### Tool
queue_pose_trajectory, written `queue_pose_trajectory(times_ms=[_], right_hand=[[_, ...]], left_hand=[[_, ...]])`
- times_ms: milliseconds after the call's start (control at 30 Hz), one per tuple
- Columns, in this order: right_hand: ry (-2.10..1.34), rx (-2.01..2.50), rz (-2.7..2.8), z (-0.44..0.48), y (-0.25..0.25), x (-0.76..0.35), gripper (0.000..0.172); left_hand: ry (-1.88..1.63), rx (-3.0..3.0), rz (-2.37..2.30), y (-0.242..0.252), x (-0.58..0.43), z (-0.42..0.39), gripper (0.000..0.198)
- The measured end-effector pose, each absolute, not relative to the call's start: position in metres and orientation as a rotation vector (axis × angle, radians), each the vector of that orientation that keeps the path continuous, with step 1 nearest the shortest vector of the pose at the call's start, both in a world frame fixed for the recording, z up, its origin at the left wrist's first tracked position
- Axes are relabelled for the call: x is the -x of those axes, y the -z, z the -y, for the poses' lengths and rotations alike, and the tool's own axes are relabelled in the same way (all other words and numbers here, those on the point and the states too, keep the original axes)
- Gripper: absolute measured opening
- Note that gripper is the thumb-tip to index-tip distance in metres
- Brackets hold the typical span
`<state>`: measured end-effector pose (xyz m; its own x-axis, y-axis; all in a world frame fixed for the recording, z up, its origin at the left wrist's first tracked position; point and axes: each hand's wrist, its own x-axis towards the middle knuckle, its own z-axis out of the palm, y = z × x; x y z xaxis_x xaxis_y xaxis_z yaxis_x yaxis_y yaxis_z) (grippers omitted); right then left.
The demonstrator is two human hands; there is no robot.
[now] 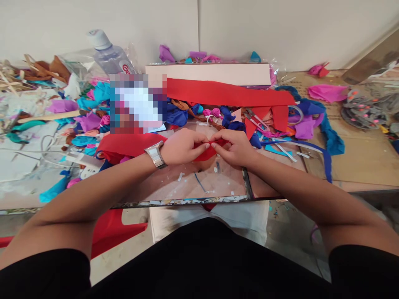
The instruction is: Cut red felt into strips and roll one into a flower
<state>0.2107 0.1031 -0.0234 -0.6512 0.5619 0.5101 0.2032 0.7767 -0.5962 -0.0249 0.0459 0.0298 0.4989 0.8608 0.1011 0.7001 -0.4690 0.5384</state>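
Both hands meet over the front of the table, pinching a small piece of red fabric (205, 154) between thumbs and forefingers. My left hand (182, 146), with a metal watch (156, 154) on its wrist, is closed on the left part of the piece. From the other side my right hand (237, 147) grips it, the fingertips of both hands nearly touching. Part of the red piece hangs below the thumbs; the rest is hidden by the fingers. A wide red strip (230, 92) lies beyond the hands, and another red piece (131, 145) lies by the left wrist.
Scissors (257, 120) lie among coloured scraps behind my right hand. A water bottle (112, 54) stands at the back left, beside a long pale box (208, 74). Cardboard (358, 153) covers the right side. A red chair (115, 232) is below the table edge.
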Motion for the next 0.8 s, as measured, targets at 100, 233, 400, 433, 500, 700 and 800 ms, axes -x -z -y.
queue_pose_trajectory(times_ms=[100,233,400,433,500,700,800], right_hand=[[-0.58,0.571,2.253,-0.1036,0.0246,-0.2106,0.015],[-0.487,0.558,2.248,-0.1034,0.0225,-0.211,0.016],[-0.445,0.587,2.282,-0.1012,0.0187,-0.2115,0.017],[-0.443,0.584,2.286,-0.1008,0.0184,-0.2117,0.017],[-0.436,0.569,2.29,-0.1002,0.0183,-0.2122,0.016],[-0.409,0.489,2.29,-0.1022,0.0207,-0.2132,0.015],[-0.41,0.513,2.312,-0.1029,0.0213,-0.2132,0.015]], left_hand=[[-0.479,-2.246,-1.261,-0.031,0.026,-0.0469,0.037],[-0.51,-2.144,-1.255,-0.0306,0.0264,-0.0493,0.034],[-0.587,-1.975,-1.214,-0.0304,0.0253,-0.0533,0.027],[-0.586,-1.946,-1.217,-0.0311,0.0252,-0.0539,0.026],[-0.576,-1.894,-1.227,-0.0329,0.0252,-0.0547,0.025],[-0.563,-1.833,-1.23,-0.0348,0.0256,-0.0547,0.025],[-0.599,-1.856,-1.213,-0.034,0.0247,-0.0543,0.032]])
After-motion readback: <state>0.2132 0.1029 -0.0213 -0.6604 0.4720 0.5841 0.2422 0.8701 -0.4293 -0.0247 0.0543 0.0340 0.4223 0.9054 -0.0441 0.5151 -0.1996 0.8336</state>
